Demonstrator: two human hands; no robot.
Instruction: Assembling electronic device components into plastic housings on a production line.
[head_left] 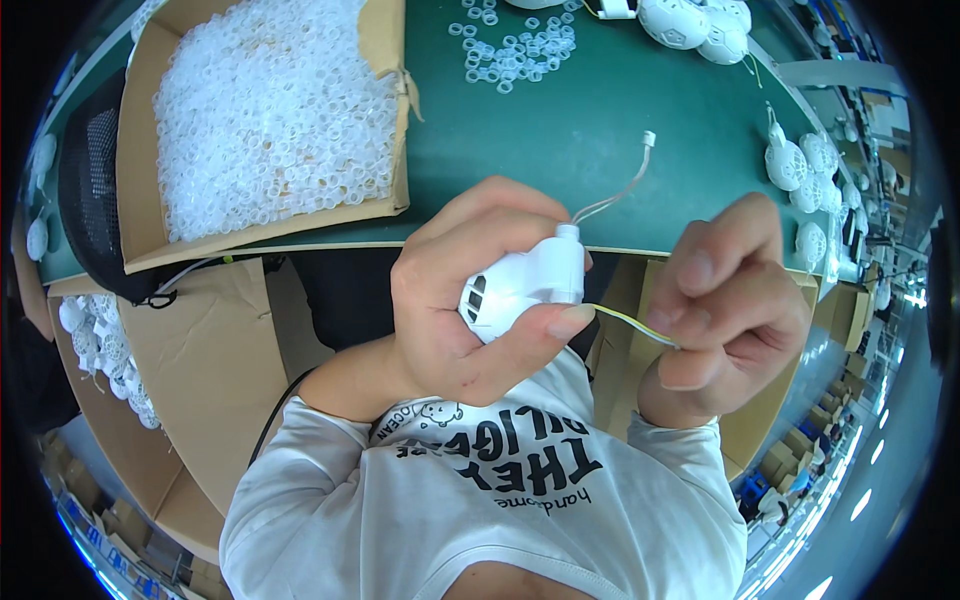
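The white housing (530,280) sits at the table's (700,160) near edge, wrapped in the left hand (432,290), while the right hand (745,320) pinches the yellowish wire (632,321) on its right, which too hard a tug could pull loose.

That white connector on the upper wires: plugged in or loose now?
Loose: the white connector ends the wires from the white housing, with nothing joined to it, only green tabletop behind.
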